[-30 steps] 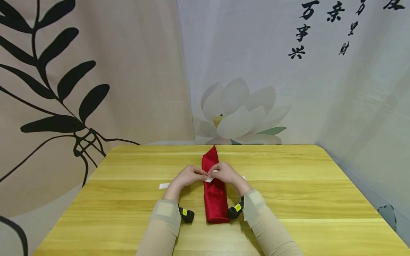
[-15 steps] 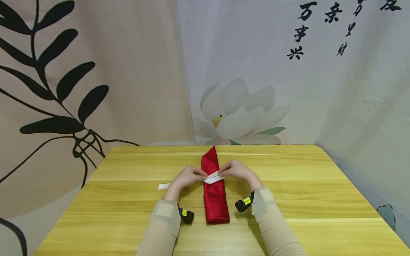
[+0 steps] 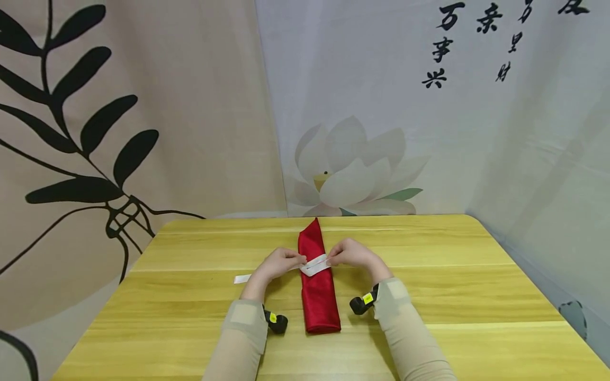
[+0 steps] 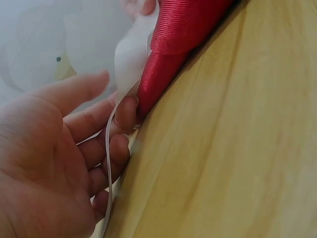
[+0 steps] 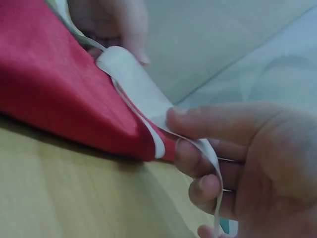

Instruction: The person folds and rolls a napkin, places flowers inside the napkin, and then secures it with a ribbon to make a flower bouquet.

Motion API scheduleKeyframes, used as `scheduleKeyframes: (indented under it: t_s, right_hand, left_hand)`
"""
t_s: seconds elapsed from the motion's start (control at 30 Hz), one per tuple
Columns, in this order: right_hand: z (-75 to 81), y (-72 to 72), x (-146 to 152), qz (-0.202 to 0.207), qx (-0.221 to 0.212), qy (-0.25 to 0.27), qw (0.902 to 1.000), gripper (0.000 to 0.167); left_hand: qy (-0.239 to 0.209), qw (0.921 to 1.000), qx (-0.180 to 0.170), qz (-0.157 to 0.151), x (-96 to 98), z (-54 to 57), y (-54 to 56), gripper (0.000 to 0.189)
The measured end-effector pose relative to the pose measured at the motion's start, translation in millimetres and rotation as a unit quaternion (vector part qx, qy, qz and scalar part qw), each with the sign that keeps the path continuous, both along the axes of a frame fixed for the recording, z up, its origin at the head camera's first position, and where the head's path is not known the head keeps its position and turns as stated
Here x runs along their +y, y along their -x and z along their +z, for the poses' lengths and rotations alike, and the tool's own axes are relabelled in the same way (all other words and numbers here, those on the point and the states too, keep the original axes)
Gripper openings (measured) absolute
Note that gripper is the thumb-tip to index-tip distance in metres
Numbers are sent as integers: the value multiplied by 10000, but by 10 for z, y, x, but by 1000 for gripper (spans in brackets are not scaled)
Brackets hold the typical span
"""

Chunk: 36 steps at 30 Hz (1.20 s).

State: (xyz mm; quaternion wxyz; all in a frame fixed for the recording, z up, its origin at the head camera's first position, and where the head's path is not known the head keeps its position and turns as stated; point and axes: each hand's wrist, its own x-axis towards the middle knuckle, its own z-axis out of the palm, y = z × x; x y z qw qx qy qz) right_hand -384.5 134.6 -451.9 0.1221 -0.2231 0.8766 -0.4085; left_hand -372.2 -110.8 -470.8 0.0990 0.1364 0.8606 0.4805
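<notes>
A rolled red cloth (image 3: 321, 301), pointed at its far end, lies lengthwise on the table. White ribbon (image 3: 314, 265) crosses over its middle, its layers overlapping. At the roll's left side, my left hand (image 3: 281, 262) holds a stretch of ribbon against its curled fingers. The left wrist view shows the thumb (image 4: 91, 89) lifted away from those fingers, with the ribbon (image 4: 131, 62) running past them. On the other side, my right hand (image 3: 350, 253) pinches the ribbon (image 5: 141, 89) between thumb and fingers, and a tail hangs down across the palm side.
A ribbon end (image 3: 242, 279) shows left of the left wrist on the wooden table (image 3: 467, 296). Small black cameras (image 3: 363, 303) are strapped at both wrists. Printed cloth curtains (image 3: 357, 106) stand behind the table's far edge.
My right hand has moved right, away from the left, drawing the ribbon out across the roll. My left hand has shifted slightly left, and some ribbon now shows between it and the roll.
</notes>
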Motion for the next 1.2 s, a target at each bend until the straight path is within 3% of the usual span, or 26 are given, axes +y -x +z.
scheduleKeyframes:
  t_s: [0.2,0.37,0.7,1.2]
  right_hand:
    - [-61,-2,-191,-10,333,-101,9994,8]
    - [-91,-34,-351,-179,359,-92,9992,9]
    - [-154,-74,-501,-444,371,295,9979,12]
    - [-105,24,-199,-431,237,306,9983,13]
  left_hand:
    - [156,9998,-85,13,-18,-2,1,29]
    - [265,9994,-96,-182,-31,-15,13,34]
    - [142,9989,-133,-431,-46,-46,34,23]
    - [-64,9997,-159,-200,-16,-87,52,8]
